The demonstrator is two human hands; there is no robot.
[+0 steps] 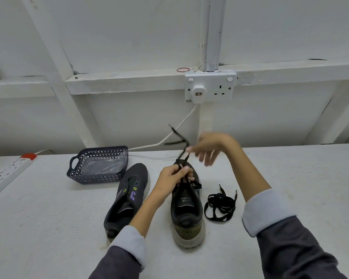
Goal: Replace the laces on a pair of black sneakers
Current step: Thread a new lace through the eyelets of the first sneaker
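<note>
Two black sneakers stood on the white counter, heels toward its near edge. The right sneaker carried pale lettering on its insole, too blurred to read. The left sneaker, without a lace, showed green and purple eyelet tabs and faint unreadable script along its side. The left hand pinched the lace at the right sneaker's tongue. The right hand, raised and motion-blurred, held the same lace between thumb and forefinger, other fingers spread. A loose black lace lay coiled just right of that shoe. A dark mesh basket sat toward the counter's far edge.
</note>
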